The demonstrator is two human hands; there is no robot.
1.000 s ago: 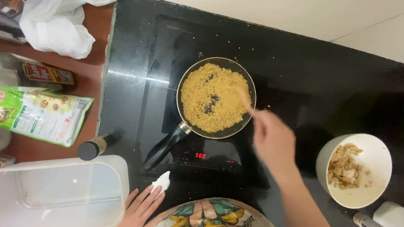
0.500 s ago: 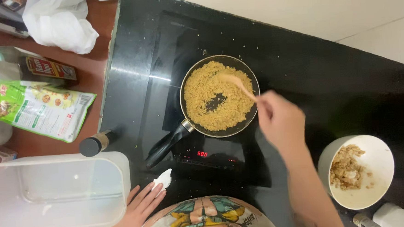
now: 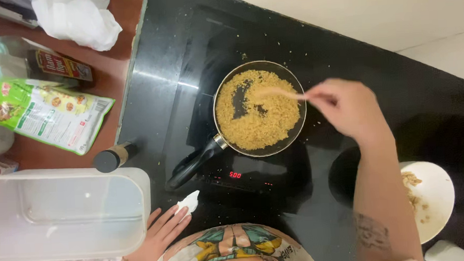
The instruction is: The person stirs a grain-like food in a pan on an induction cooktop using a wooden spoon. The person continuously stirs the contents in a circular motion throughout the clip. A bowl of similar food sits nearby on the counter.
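Head view: wooden spoon (image 3: pixel 279 93) lies crosswise, bowl leftward.

Hidden and cropped regions, head view.
The wooden spoon (image 3: pixel 275 93) is motion-blurred; the white bowl (image 3: pixel 436 188) is partly covered by the forearm; the clear container (image 3: pixel 61 213) runs past the left edge.

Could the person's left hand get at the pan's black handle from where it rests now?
Probably yes: the left hand rests at the cooktop's near edge, touching white paper, and nothing lies between it and the pan handle.
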